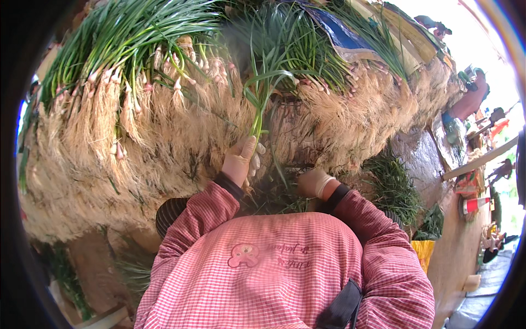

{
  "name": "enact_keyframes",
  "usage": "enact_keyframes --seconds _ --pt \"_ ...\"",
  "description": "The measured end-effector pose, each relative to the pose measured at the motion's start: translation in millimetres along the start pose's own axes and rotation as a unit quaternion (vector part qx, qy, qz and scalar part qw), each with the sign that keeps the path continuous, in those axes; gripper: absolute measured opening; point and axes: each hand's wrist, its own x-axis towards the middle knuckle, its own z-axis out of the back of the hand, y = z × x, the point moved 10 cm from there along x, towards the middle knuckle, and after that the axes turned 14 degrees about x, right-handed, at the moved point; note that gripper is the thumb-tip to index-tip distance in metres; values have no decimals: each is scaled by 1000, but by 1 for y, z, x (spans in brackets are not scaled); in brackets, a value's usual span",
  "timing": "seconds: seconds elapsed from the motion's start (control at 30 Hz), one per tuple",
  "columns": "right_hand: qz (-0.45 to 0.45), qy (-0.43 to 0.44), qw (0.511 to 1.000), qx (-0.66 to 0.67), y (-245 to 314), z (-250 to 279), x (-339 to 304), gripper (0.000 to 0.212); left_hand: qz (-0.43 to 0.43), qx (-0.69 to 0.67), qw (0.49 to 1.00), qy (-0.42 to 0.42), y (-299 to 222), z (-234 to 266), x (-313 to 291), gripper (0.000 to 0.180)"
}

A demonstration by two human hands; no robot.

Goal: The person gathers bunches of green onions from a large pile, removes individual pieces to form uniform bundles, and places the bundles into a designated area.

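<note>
In my left hand [239, 160], thinly gloved and closed, is a small bunch of green garlic [258, 107]. Its long leaves point away from me, and its pale bulbs [256, 159] show beside my fingers. My right hand [313, 182], also in a thin glove, is curled a little to the right and lower than the bunch. Its fingertips are mostly hidden, so what it grips cannot be made out. Loose green leaves [274, 197] lie below and between both hands.
A large heap of green garlic [131, 49] with long tan roots [104, 131] fills the left and far side. Another heap [312, 60] lies at the far right by a blue sheet [337, 27]. Cut leaves [394, 186] are piled right of me. A traffic cone [474, 205] stands farther right.
</note>
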Motion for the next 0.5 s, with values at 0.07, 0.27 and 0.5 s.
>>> enact_keyframes --seconds 0.07,0.27,0.5 --pt "-45 -164 983 74 -2 72 10 25 -18 60 998 -15 -2 -2 -2 43" --pt "-103 -405 899 130 -7 224 52 41 -72 88 992 -50 -5 -12 -4 37" --pt "-84 -281 953 79 -2 200 73 37 -67 139 987 -47 2 0 0 36"
